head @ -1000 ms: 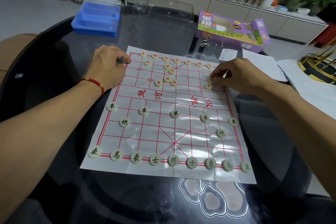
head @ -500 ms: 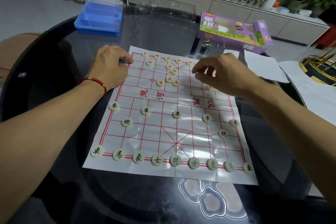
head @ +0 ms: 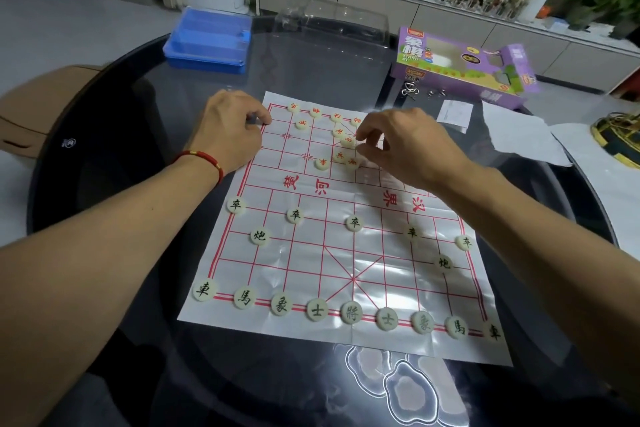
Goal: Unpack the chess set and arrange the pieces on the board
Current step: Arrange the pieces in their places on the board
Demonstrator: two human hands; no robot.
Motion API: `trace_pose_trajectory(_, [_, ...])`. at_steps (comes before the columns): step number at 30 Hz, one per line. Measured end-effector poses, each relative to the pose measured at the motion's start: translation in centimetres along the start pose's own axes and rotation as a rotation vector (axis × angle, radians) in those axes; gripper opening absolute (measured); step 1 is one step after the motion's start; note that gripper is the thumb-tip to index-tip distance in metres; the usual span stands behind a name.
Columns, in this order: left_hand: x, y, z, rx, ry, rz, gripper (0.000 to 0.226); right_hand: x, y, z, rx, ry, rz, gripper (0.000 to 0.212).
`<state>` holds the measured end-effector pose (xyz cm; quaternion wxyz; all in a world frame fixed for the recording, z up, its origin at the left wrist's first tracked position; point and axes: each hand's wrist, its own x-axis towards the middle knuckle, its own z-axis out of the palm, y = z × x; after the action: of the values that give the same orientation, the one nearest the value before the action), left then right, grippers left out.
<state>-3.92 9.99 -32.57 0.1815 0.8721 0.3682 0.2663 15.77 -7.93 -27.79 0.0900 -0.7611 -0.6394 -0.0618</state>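
Black-lettered pieces [head: 351,312] stand fully arranged on the board [head: 346,253], red-lettered pieces [head: 341,144] remain clustered unsorted at its far side, where the right hand [head: 398,146] apparently pinches one while the left hand [head: 235,128] pins the edge, fingers curled.

We note: board [head: 346,253], thin glossy plastic sheet, creased; pieces [head: 317,309], smooth matt pale discs; table [head: 138,184], dark glossy glass; box [head: 460,69], printed purple cardboard; blue tray [head: 207,40], plastic.

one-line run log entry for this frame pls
left hand pressing far-left corner of board sheet | right hand over loose red-marked pieces, grasp unclear | black-marked near row set
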Motion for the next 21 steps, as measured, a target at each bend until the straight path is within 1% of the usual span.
trace_pose_trajectory(3, [-0.1, 0.1, 0.0, 0.000, 0.007, -0.003, 0.026, 1.3, -0.2, 0.3, 0.015, -0.008, 0.049, 0.020])
trace_pose_trajectory(8, [0.0, 0.0, 0.0, -0.004, -0.005, -0.010, 0.027, 3.6, -1.4, 0.8, -0.030, -0.142, 0.213, 0.034])
trace_pose_trajectory(10, [0.0, 0.0, 0.0, -0.007, -0.005, -0.013, 0.026, 4.1, -1.6, 0.7, -0.042, -0.174, 0.230, 0.031])
trace_pose_trajectory(13, [0.0, 0.0, -0.1, -0.013, 0.000, -0.008, 0.026, 4.7, -2.0, 0.2, 0.035, -0.142, 0.209, 0.023])
trace_pose_trajectory(17, [0.0, 0.1, 0.1, -0.022, 0.009, 0.001, 0.029, 6.0, -5.3, 0.4, 0.169, -0.074, 0.088, 0.020])
trace_pose_trajectory(21, [0.1, 0.0, 0.2, -0.012, 0.013, -0.008, 0.032, 7.3, -7.6, 2.1, 0.140, -0.120, 0.053, 0.019])
